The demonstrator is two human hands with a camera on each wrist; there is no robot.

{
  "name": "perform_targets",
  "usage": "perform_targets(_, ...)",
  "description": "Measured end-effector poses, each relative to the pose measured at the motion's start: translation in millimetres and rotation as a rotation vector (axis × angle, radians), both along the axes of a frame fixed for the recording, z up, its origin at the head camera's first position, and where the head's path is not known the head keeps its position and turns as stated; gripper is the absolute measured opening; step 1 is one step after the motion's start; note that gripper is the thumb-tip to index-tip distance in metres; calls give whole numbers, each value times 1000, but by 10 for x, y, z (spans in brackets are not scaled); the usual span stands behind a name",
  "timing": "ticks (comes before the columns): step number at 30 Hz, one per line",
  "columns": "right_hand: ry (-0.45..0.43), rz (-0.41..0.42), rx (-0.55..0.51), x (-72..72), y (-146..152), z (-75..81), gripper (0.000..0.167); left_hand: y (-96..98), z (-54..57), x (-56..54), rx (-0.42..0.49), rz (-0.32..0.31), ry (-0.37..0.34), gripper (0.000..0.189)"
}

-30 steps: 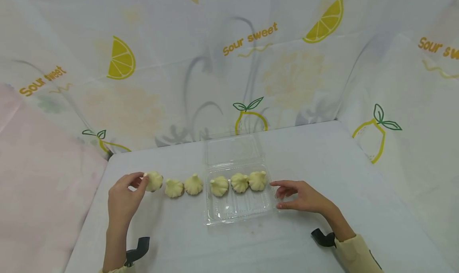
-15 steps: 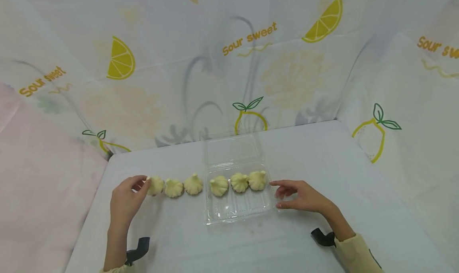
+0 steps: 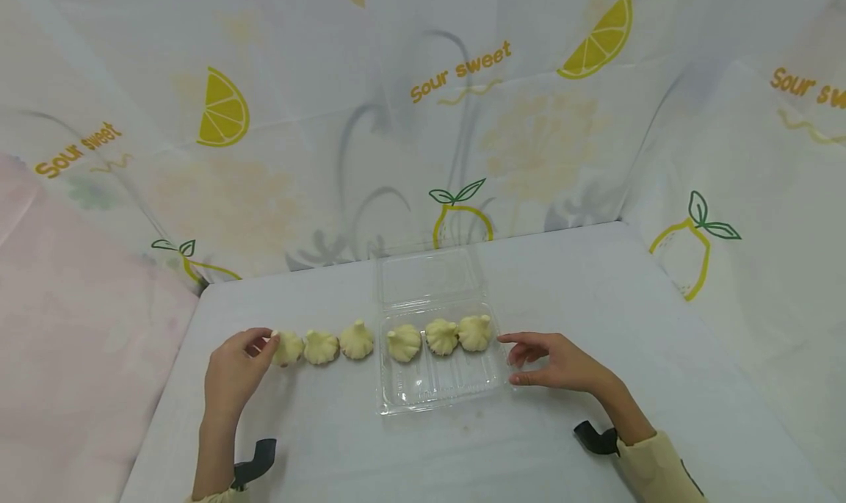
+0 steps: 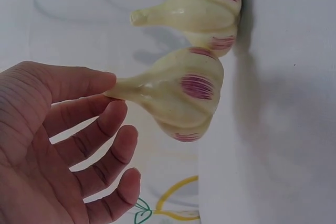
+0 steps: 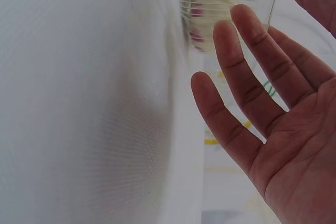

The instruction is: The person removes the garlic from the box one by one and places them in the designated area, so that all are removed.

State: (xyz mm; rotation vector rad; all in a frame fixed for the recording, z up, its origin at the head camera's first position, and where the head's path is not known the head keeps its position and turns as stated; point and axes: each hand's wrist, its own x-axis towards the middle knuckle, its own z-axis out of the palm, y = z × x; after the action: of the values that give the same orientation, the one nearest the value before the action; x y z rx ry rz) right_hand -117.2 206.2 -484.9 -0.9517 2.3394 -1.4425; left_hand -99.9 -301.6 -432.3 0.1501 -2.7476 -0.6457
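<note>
In the head view my left hand (image 3: 238,367) pinches a cream garlic bulb (image 3: 287,348) by its stem. The left wrist view shows thumb and forefinger on that stem, the other fingers loosely bent, and purple streaks on the bulb. Beside it, in a row on the table, are a second garlic bulb (image 3: 320,347) and a third garlic bulb (image 3: 357,340). Three more garlic bulbs (image 3: 441,337) lie along the far side of the clear plastic box (image 3: 456,385). My right hand (image 3: 558,362) is at the box's right edge, fingers extended and apart, fingertips at the rim.
The box's transparent lid (image 3: 429,277) lies folded back behind it. A white cloth covers the table (image 3: 370,459), and a printed curtain (image 3: 317,143) hangs along the back and sides. Dark curved wrist mounts (image 3: 256,460) stick out near both forearms.
My left hand has moved slightly right and down with its garlic bulb, bringing it beside the other two in the row. The right hand and the box have stayed put.
</note>
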Motion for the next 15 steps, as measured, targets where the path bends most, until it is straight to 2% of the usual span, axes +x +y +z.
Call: perform_targets(15, 10, 10, -18, -7, 12, -27, 60, -3, -48, 4, 13, 14, -59, 22)
